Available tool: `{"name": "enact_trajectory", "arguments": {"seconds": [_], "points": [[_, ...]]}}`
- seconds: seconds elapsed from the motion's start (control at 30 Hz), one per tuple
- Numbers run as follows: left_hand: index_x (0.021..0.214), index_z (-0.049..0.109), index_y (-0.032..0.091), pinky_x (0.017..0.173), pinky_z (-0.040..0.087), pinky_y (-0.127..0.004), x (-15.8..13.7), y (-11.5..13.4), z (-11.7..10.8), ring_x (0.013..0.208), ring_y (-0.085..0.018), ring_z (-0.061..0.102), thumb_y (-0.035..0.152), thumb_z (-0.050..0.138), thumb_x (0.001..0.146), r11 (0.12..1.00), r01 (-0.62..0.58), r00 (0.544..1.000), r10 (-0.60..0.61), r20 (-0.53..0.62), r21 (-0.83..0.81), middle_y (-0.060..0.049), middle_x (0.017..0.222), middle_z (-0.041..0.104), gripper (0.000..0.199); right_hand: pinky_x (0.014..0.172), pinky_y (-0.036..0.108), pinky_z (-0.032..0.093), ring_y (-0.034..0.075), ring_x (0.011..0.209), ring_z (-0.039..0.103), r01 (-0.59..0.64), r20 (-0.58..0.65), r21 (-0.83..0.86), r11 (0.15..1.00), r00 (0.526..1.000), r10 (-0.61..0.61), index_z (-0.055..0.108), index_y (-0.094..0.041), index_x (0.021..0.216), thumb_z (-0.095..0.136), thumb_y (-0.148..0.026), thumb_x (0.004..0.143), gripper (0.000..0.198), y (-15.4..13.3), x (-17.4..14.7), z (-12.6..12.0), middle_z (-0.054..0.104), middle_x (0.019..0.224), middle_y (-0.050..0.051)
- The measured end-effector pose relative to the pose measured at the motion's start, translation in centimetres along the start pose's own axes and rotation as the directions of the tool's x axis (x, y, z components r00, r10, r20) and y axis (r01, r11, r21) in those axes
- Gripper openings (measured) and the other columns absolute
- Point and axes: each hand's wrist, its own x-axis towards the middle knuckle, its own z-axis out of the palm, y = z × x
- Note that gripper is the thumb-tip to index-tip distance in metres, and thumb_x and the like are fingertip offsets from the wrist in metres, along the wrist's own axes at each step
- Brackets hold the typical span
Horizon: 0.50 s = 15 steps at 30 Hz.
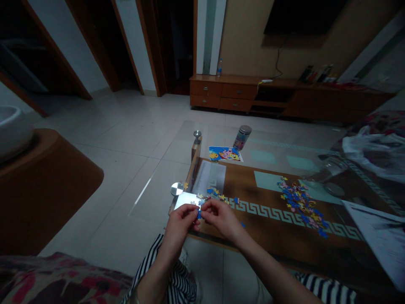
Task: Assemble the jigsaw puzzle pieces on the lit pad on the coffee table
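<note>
My left hand and my right hand meet over the near left end of the glass table. Pinched between the fingertips of both is a small blue jigsaw puzzle piece, partly covered by the fingers. Just beyond my hands lies a loose scatter of yellow and blue puzzle pieces. A bright white sheet or panel shows under the fingers of my left hand. Farther right is a large heap of mixed puzzle pieces. One stray blue piece sits beside my right wrist.
A cartoon picture card and a printed cylindrical tin stand toward the far edge of the glass table. At the right are a clear glass jar, a plastic bag and printed paper. A round-cornered wooden stand is at left.
</note>
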Motion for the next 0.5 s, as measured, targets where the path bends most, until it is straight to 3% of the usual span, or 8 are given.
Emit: {"name": "enact_trajectory", "arguments": {"seconds": [0.23, 0.5], "points": [[0.085, 0.063, 0.014, 0.047, 0.046, -0.022, 0.4, -0.7, 0.1, 0.055, -0.012, 0.058, 0.028, 0.072, 0.057, 0.998, -0.042, 0.999, 0.042, 0.005, 0.039, 0.003, 0.064, 0.061, 0.033, 0.065, 0.027, 0.044, 0.017, 0.07, 0.061, 0.108, -0.041, -0.29, 0.951, 0.991, -0.125, 0.07, -0.017, 0.081, 0.059, -0.009, 0.077, 0.014, 0.4, -0.1, -0.2, 0.068, 0.074, 0.003], [0.081, 0.062, 0.016, 0.044, 0.045, -0.022, 0.9, -1.6, -0.4, 0.055, -0.013, 0.058, 0.03, 0.067, 0.058, 0.993, -0.08, 0.994, 0.086, -0.065, 0.086, 0.003, 0.064, 0.058, 0.027, 0.068, 0.028, 0.048, 0.016, 0.068, 0.064, 0.064, -0.048, -0.272, 0.96, 0.996, -0.08, 0.071, -0.018, 0.086, 0.05, -0.004, 0.077, 0.027, 0.2, 0.0, -0.6, 0.07, 0.076, 0.003]]}}
